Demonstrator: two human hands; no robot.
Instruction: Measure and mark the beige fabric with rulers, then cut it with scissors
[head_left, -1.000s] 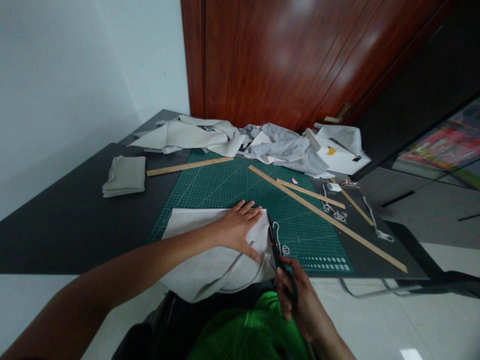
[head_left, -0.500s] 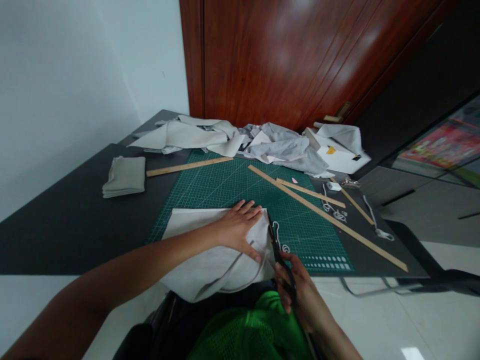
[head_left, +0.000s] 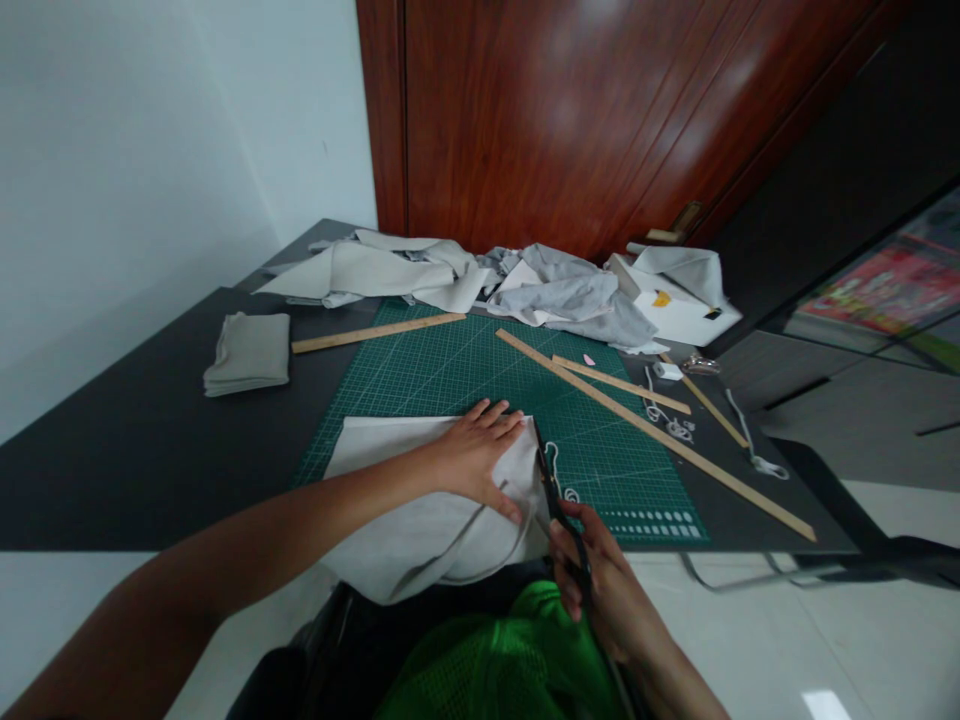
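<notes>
A pale grey cloth (head_left: 390,520) lies over the near edge of the green cutting mat (head_left: 450,370), its lower part hanging off the table. My left hand (head_left: 480,455) presses flat on the cloth near its upper right corner, fingers spread. My right hand (head_left: 592,565) is wrapped round the handles of black scissors (head_left: 551,485). The blades lie along the cloth's right edge, pointing away from me. A thin curled strip (head_left: 553,460) of white material rests on the mat just right of the blades.
Wooden rulers (head_left: 652,432) lie across the mat and dark table (head_left: 150,440). Folded cloths (head_left: 249,352) are stacked at left. Crumpled fabric (head_left: 405,270) and a white box (head_left: 675,305) line the back. White cords (head_left: 679,430) and a small white block (head_left: 667,371) sit at right.
</notes>
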